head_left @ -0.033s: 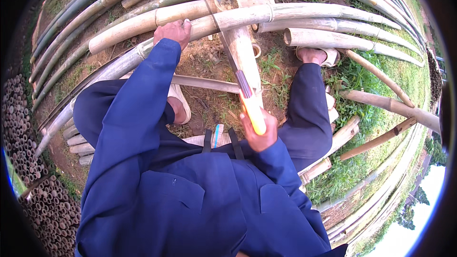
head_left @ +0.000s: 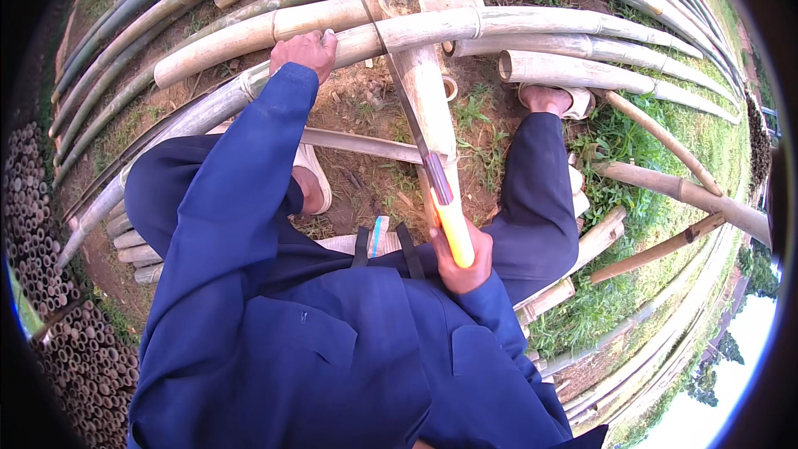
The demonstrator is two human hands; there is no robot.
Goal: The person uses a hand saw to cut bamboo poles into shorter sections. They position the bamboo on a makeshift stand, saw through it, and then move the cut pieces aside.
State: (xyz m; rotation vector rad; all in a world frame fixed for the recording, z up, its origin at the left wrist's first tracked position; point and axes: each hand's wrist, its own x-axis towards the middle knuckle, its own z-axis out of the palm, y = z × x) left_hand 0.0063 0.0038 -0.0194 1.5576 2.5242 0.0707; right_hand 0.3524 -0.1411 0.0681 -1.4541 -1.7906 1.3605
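A long pale bamboo pole (head_left: 440, 27) runs across in front of me, resting on a thicker bamboo support (head_left: 426, 87) that points away from me. My left hand (head_left: 304, 51) is closed over the pole, left of the support. My right hand (head_left: 475, 274) is wrapped round the orange-yellow handle of a handsaw (head_left: 453, 229). The saw's thin dark blade crosses the pole just right of my left hand, its tip reaching past the far side. How deep the blade sits in the bamboo cannot be made out.
Several more bamboo poles (head_left: 216, 41) lie side by side beyond the work. My sandalled feet (head_left: 546, 100) stand on either side of the support. A bamboo frame (head_left: 682, 191) stands on grass at right. Stacked cut bamboo (head_left: 91, 349) fills the lower left.
My right hand and the saw have drawn back toward me and slightly right, the blade still across the pole. My left hand stays in place on the pole.
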